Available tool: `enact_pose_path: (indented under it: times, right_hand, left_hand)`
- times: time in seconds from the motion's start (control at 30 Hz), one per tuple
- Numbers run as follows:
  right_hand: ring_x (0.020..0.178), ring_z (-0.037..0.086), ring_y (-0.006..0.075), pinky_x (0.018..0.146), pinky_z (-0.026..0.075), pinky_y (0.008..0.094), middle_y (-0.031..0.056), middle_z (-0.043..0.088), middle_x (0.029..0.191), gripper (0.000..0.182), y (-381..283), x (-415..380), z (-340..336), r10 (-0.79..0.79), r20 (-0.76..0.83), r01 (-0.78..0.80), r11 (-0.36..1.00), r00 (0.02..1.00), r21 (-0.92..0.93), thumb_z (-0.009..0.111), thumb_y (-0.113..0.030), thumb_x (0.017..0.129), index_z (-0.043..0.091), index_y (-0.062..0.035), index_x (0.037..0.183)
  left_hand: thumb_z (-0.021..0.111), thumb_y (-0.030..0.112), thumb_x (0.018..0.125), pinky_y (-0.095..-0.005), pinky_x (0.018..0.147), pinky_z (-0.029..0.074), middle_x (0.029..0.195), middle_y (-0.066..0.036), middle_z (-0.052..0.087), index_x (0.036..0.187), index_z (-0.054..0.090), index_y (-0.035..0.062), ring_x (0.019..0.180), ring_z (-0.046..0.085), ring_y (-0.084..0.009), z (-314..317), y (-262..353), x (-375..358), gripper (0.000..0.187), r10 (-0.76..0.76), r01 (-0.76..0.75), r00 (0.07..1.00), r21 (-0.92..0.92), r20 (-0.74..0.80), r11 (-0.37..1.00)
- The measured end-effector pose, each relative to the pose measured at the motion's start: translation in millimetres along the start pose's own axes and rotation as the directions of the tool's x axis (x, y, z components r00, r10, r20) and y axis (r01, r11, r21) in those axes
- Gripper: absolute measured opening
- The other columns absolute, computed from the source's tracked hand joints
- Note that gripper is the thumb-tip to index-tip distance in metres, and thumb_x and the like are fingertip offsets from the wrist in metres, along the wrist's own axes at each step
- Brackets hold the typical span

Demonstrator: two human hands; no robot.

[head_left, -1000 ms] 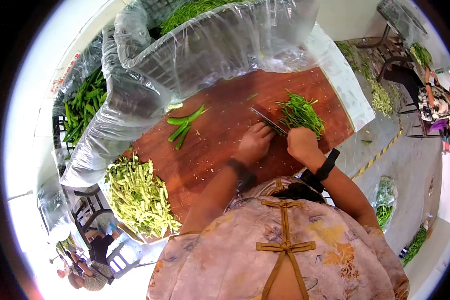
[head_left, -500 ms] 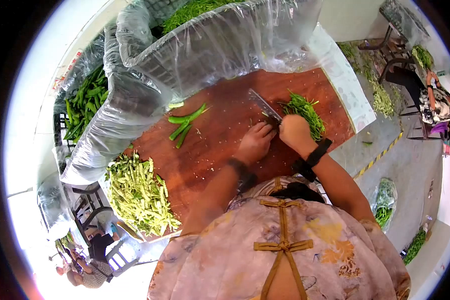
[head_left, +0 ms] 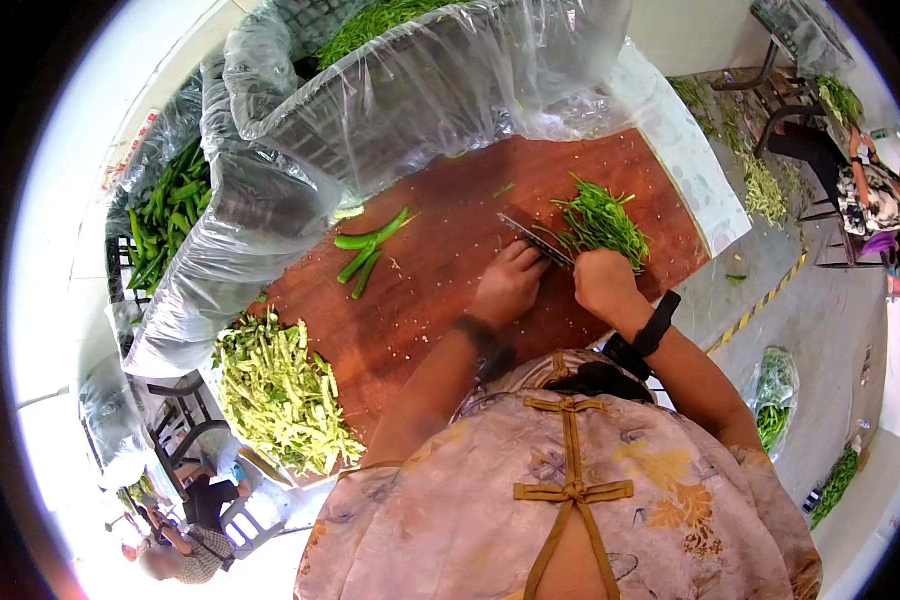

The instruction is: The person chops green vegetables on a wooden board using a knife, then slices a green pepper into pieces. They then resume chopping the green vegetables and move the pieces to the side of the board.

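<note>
On the brown board (head_left: 440,230), my right hand (head_left: 608,285) is closed round the handle end of a knife (head_left: 536,240), whose blade slants up and left. My left hand (head_left: 510,285) rests on the board just left of the knife, fingers curled; what lies under its fingertips is hidden. Cut green strips (head_left: 602,222) form a pile above and right of the knife. A few whole green peppers (head_left: 362,257) lie to the left. Pale seedy pepper cores (head_left: 280,390) are heaped at the board's lower left.
A plastic-lined crate (head_left: 420,90) with green shreds stands behind the board. Another lined crate at the left holds green peppers (head_left: 170,215). One person (head_left: 185,545) is at the lower left, another (head_left: 875,200) at the far right. Greenery bags (head_left: 772,400) lie on the floor.
My right hand has moved slightly right and down with the knife, whose blade now sits lower. My left hand has barely moved. A small green piece now lies on the board above the blade.
</note>
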State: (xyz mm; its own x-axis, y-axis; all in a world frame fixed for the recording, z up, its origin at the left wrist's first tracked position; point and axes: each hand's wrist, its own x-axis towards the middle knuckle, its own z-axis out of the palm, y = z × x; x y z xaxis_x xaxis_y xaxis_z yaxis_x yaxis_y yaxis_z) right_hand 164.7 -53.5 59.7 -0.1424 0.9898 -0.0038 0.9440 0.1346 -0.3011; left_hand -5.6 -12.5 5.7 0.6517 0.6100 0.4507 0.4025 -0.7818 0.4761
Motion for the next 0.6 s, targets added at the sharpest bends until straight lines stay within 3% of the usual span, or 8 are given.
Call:
enact_pose_path:
  times: [0.1,0.23,0.33,0.4,0.5,0.57,0.6]
  right_hand:
    - [0.057,0.057,0.0364,0.055,0.047,0.0432,0.0196,0.056,0.058,0.009,-6,4,-9,0.030,0.130,-0.025,0.999,0.991,-0.047,0.059,-0.010,0.061,0.060,-0.0023,0.056]
    - [0.059,0.057,0.0358,0.055,0.047,0.0427,0.0189,0.057,0.061,0.007,-11,16,1,0.066,0.123,-0.055,0.995,0.990,-0.085,0.059,-0.010,0.060,0.061,-0.0036,0.057]
    - [0.060,0.057,0.0353,0.056,0.047,0.0422,0.0186,0.057,0.063,0.007,-5,31,16,-0.029,0.069,0.030,0.999,0.997,-0.017,0.060,-0.011,0.060,0.061,-0.0033,0.059]
    - [0.061,0.057,0.0354,0.057,0.047,0.0419,0.0189,0.057,0.061,0.010,-11,40,23,-0.054,-0.092,0.052,0.998,0.994,-0.030,0.061,-0.012,0.062,0.060,-0.0022,0.060]
    - [0.062,0.057,0.0359,0.058,0.047,0.0424,0.0200,0.057,0.062,0.012,-12,37,15,-0.018,-0.053,0.018,1.000,0.998,-0.004,0.060,-0.012,0.063,0.060,-0.0003,0.061]
    - [0.061,0.057,0.0360,0.058,0.047,0.0427,0.0202,0.057,0.062,0.012,-12,37,13,-0.006,-0.040,0.006,1.000,0.999,0.004,0.060,-0.012,0.064,0.059,-0.0003,0.061]
    - [0.061,0.057,0.0361,0.058,0.047,0.0430,0.0204,0.057,0.062,0.011,-13,37,12,0.014,-0.021,-0.014,1.000,1.000,0.014,0.059,-0.011,0.064,0.059,-0.0004,0.061]
  left_hand:
    - [0.053,0.004,0.066,-0.0342,0.088,0.041,0.101,-0.009,0.054,0.096,0.060,0.0010,0.100,0.048,-0.0265,1,-1,-2,0.031,-0.021,0.022,0.999,-0.019,0.025,1.000]
    - [0.053,0.004,0.065,-0.0349,0.087,0.041,0.100,-0.010,0.055,0.096,0.060,0.0008,0.100,0.048,-0.0270,-2,0,-3,0.031,-0.031,0.032,0.999,-0.031,0.033,0.999]
    - [0.054,0.003,0.065,-0.0355,0.087,0.041,0.099,-0.011,0.055,0.095,0.060,0.0007,0.099,0.049,-0.0276,-1,-1,-1,0.031,-0.020,0.021,0.998,-0.026,0.054,0.999]
    - [0.054,0.003,0.064,-0.0357,0.087,0.042,0.098,-0.011,0.055,0.095,0.060,0.0006,0.099,0.049,-0.0278,-2,-1,-2,0.031,-0.018,0.019,0.997,-0.016,0.077,1.000]
    - [0.054,0.003,0.064,-0.0356,0.086,0.042,0.098,-0.012,0.055,0.093,0.060,0.0007,0.098,0.050,-0.0282,1,-2,-3,0.030,-0.008,0.008,0.999,-0.002,0.044,1.000]
    - [0.055,0.003,0.063,-0.0378,0.085,0.042,0.099,-0.011,0.055,0.092,0.060,0.0010,0.097,0.050,-0.0284,3,-3,-6,0.030,0.010,-0.010,0.995,0.009,-0.102,1.000]
    - [0.055,0.003,0.063,-0.0378,0.085,0.042,0.099,-0.011,0.055,0.092,0.060,0.0010,0.097,0.050,-0.0284,-2,-1,-8,0.030,0.016,-0.014,0.995,0.015,-0.100,1.000]
